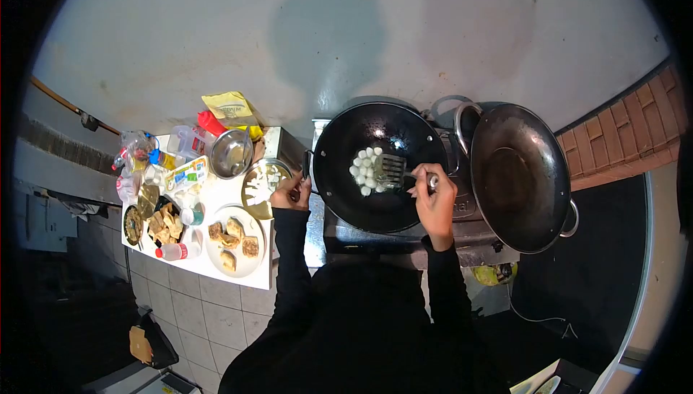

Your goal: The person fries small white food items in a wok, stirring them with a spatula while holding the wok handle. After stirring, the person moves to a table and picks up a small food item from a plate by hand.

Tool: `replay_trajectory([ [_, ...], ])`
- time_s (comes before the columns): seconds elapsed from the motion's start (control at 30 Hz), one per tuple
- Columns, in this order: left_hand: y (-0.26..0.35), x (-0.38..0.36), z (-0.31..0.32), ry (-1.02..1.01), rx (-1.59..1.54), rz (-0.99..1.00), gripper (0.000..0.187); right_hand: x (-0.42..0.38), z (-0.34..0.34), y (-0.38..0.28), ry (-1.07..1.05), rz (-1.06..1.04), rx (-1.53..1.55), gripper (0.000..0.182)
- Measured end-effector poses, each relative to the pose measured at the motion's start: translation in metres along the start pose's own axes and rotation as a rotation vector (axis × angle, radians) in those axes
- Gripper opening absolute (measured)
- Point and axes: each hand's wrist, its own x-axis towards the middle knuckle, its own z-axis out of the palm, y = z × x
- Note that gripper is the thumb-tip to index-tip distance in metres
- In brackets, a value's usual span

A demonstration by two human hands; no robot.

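Stove wok (346,199): spatula (390,169) in right fingers (426,185)

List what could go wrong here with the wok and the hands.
The left hand grips the wok near its rim, so a burn seems possible. The right hand pushes a spatula into the white balls; some might roll out. The second wok sits tilted and might slide.

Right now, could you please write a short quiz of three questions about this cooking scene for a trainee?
1. True or false: the right hand holds a spatula over the white balls.
2. The white balls lie in: A) the left wok B) the right wok C) the steel bowl.
3. What does the left hand grip?

Key: 1 true; 2 A; 3 the left wok's handle.
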Motion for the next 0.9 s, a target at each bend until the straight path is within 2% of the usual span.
replay_trajectory([
  [0.1, 0.003, -0.002, -0.002, -0.002, -0.011, -0.005, 0.024, 0.002, -0.006, -0.01, 0.05, -0.057, 0.027, 0.008],
  [0.17, 0.001, -0.002, -0.002, 0.003, -0.023, -0.017, 0.024, 0.006, -0.013, -0.02, 0.092, -0.07, -0.048, 0.003],
  [0.3, -0.001, -0.002, 0.0, 0.008, -0.032, -0.02, 0.025, 0.005, -0.003, 0.003, 0.109, -0.108, -0.254, 0.002],
  [0.37, 0.0, 0.0, 0.001, 0.008, -0.021, -0.006, 0.025, 0.0, 0.004, -0.002, 0.032, 0.02, -0.113, 0.004],
  [0.57, 0.001, 0.001, -0.001, -0.002, -0.034, -0.022, 0.026, 0.008, -0.002, -0.013, 0.096, -0.056, 0.012, 0.005],
  [0.63, -0.001, 0.001, 0.0, -0.005, -0.039, -0.021, 0.027, 0.01, -0.005, -0.004, 0.12, -0.111, -0.221, 0.005],
  [0.7, -0.003, 0.001, 0.002, 0.003, -0.04, -0.024, 0.027, 0.008, 0.002, 0.002, 0.111, -0.054, -0.266, 0.006],
  [0.8, -0.001, 0.001, 0.001, -0.012, -0.039, -0.046, 0.028, 0.009, 0.011, -0.004, 0.086, 0.028, -0.061, 0.01],
  [0.9, 0.0, 0.001, 0.001, -0.019, -0.04, -0.063, 0.028, 0.013, 0.002, -0.018, 0.113, -0.003, 0.005, 0.012],
])
